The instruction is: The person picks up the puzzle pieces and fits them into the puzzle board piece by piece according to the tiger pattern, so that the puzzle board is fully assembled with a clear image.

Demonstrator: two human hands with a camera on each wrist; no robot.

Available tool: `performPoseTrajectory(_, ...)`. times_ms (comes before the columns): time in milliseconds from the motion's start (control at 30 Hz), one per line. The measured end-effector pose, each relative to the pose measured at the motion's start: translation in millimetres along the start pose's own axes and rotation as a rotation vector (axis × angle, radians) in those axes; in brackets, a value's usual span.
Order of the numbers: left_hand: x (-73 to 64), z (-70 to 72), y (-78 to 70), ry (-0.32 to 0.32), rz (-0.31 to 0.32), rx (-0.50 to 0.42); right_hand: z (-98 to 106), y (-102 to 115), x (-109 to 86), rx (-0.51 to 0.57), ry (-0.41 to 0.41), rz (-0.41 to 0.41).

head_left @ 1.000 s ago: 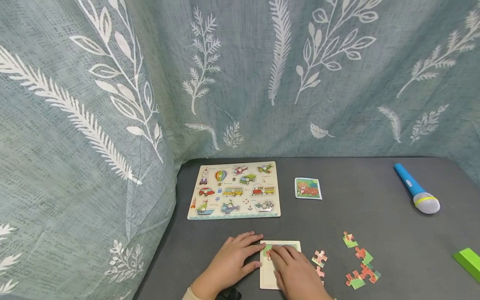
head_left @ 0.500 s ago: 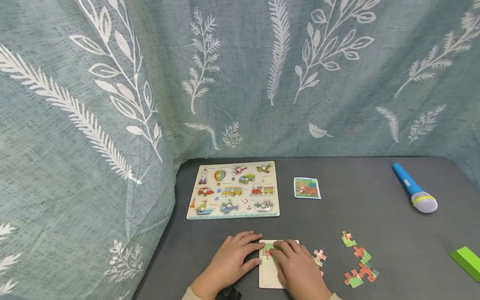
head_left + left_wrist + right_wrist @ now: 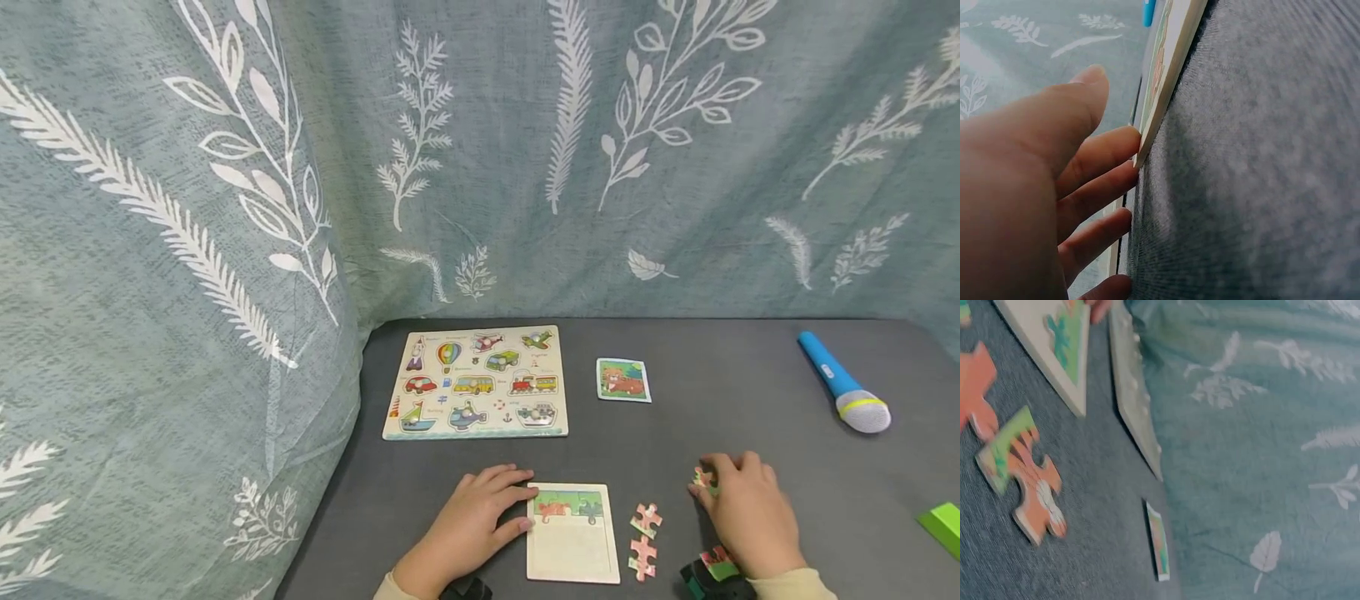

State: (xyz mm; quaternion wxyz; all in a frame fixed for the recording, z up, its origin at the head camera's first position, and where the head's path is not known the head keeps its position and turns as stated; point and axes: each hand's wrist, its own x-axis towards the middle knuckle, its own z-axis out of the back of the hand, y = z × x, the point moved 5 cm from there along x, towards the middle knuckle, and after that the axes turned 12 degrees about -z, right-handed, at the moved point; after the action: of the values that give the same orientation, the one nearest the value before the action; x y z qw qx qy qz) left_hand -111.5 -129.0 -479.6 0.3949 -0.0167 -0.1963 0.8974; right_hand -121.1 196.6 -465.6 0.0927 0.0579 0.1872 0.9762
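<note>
Pale wooden square puzzle tray point(image 3: 570, 552) with a raised, straight-edged rim lies flat at the lower middle of the head view. Interlocked pieces point(image 3: 573, 503), green with orange and dark green prints, line its upper part; smooth bare wood shows below them. In the left wrist view, the tray's thin side edge stands out against coarse-woven dark grey cloth point(image 3: 1272, 156).

To the left, the left hand point(image 3: 474, 527) has its fingers spread, with fingertips touching the tray's left edge. At lower right, the right hand point(image 3: 750, 510) bends thumb and forefinger around a small orange-and-green knobbed jigsaw piece point(image 3: 703, 477), pinching it; how firmly cannot be told.

Between tray and right hand lie two salmon-orange jigsaw pieces with rounded tabs point(image 3: 643, 542), one above the other and well short of the right hand. A red-and-green piece point(image 3: 722, 567) is partly covered by a black device point(image 3: 720, 587) at the right wrist.

A strip of grey cloth separates the tray from the cream vehicle board point(image 3: 476, 429) above it; a wider stretch runs from the right hand to the bright green block point(image 3: 941, 529) at the right edge.
</note>
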Motion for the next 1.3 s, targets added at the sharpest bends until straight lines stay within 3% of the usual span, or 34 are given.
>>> performPoseTrajectory(133, -0.4, -0.3, 1.0, 0.002, 0.011, -0.010, -4, -10, 6.6, 0.054, 0.115, -0.031)
performPoseTrajectory(367, 1.1, -0.5, -0.2, 0.005, 0.004, -0.017, -4, -10, 3.6, 0.045, 0.015, -0.019)
performPoseTrajectory(500, 2.4, -0.9, -0.3, 0.012, 0.002, -0.018, -4, -12, 6.5, 0.068, 0.072, -0.039)
performPoseTrajectory(600, 2.1, -1.2, -0.1, 0.017, 0.001, -0.018, -5, -11, 6.8, 0.135, 0.094, -0.035)
performPoseTrajectory(767, -0.1, -1.2, 0.3, 0.016, -0.003, -0.013, -6, 1, 4.4, 0.317, 0.056, -0.046)
performPoseTrajectory(967, -2.5, -1.6, 1.6, 0.011, -0.001, -0.012, -18, 22, -1.3, 0.615, 0.184, -0.163)
performPoseTrajectory(1100, -0.9, -1.1, 1.6, 0.010, -0.005, -0.006, -22, 36, -6.7, 0.650, 0.181, -0.114)
performPoseTrajectory(1300, 0.4, -1.9, -0.1, 0.019, -0.003, -0.006, -31, 45, -12.9, 0.694, 0.287, -0.170)
